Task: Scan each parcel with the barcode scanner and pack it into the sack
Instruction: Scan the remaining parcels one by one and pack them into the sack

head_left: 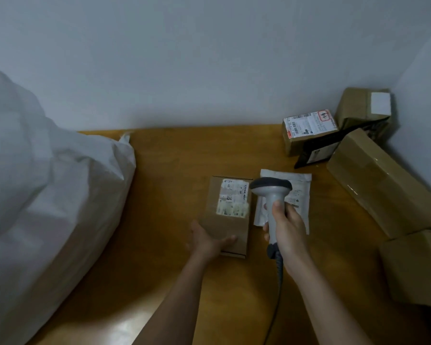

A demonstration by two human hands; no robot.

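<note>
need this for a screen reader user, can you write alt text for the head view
A person's right hand grips a grey barcode scanner over a small cardboard parcel that the left hand holds on a wooden table. A white sack bulges at the left; a white mailer and more boxes lie right.

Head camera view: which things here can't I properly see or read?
- White sack: its mouth is out of sight; the left edge cuts it off.
- Label on the small cardboard parcel: print too blurred to read.
- White padded envelope: partly covered by the barcode scanner and the right hand.
- Box at lower right: cut off by the right edge.
- Left hand: fingers hidden behind the parcel.
</note>
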